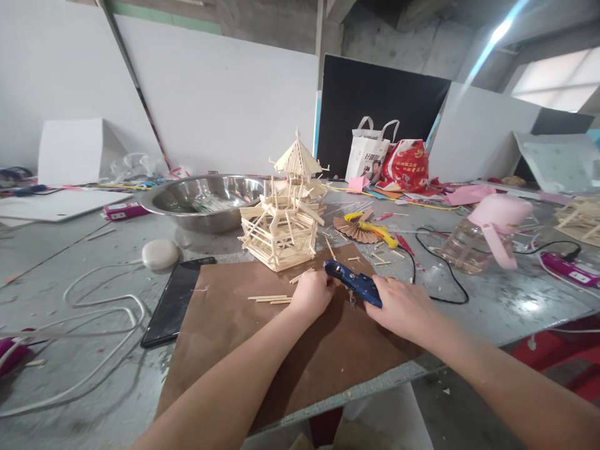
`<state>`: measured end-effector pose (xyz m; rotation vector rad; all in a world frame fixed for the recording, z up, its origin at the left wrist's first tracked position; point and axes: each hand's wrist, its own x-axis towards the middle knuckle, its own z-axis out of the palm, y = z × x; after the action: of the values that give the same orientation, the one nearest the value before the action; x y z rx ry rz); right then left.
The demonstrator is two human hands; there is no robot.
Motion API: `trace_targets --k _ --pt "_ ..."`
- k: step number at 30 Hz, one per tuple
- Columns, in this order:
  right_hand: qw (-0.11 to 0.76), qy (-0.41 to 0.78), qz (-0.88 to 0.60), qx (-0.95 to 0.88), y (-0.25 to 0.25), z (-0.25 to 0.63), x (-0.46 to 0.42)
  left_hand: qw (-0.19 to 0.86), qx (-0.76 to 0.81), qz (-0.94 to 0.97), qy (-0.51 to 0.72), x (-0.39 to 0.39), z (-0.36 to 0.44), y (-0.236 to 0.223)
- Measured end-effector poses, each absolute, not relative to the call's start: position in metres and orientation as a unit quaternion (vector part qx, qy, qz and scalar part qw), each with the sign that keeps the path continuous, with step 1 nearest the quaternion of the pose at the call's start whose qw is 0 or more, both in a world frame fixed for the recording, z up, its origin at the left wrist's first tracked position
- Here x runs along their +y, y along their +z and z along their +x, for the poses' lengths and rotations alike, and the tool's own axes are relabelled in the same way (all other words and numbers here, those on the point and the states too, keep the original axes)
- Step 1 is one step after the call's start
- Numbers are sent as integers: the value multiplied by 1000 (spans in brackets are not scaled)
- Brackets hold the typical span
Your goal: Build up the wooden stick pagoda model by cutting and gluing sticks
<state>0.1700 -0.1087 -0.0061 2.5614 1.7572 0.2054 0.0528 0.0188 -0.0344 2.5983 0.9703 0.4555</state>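
Observation:
My left hand (313, 294) rests low over a brown sheet (225, 312), its fingers closed in a pinch. Whatever they hold is hidden. My right hand (403, 309) grips a blue pliers-like cutter (354, 282), whose head reaches to the fingertips of my left hand. Several thin wooden sticks (269, 299) lie on the sheet left of my left hand. Just beyond stands a pavilion model (280, 231) built of such sticks, with a pointed roof. One more stick (330, 247) lies behind the cutter's head.
Behind the model is a steel basin (201, 219). At right are a yellow glue gun (382, 234) with a black cord, a paper fan (359, 230) and a pink-lidded bottle (482, 237). A dark phone (175, 303) and white cable (135, 312) lie left.

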Motion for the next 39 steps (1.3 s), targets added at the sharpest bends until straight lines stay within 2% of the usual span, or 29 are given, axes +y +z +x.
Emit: trace_targets --k 6,9,14,19,22,26,32,39 --pt "43 55 818 571 -4 174 -107 165 340 911 166 18 54 -34" --pt "30 24 818 574 -6 185 -103 166 336 911 172 18 53 -33" --pt "-38 -129 821 555 -11 222 -94 173 331 908 191 22 50 -34" --pt "-119 -333 797 489 -16 254 -85 178 332 903 207 28 48 -37" --pt "-119 -406 778 464 -12 257 -79 172 333 905 204 28 48 -37" --pt "-106 -425 779 449 -2 251 -74 147 345 907 189 24 47 -34" --pt "-158 -421 799 398 -5 238 -68 79 353 919 156 18 46 -32" --pt "-142 -422 817 366 -10 235 -58 59 348 927 129 15 47 -31"
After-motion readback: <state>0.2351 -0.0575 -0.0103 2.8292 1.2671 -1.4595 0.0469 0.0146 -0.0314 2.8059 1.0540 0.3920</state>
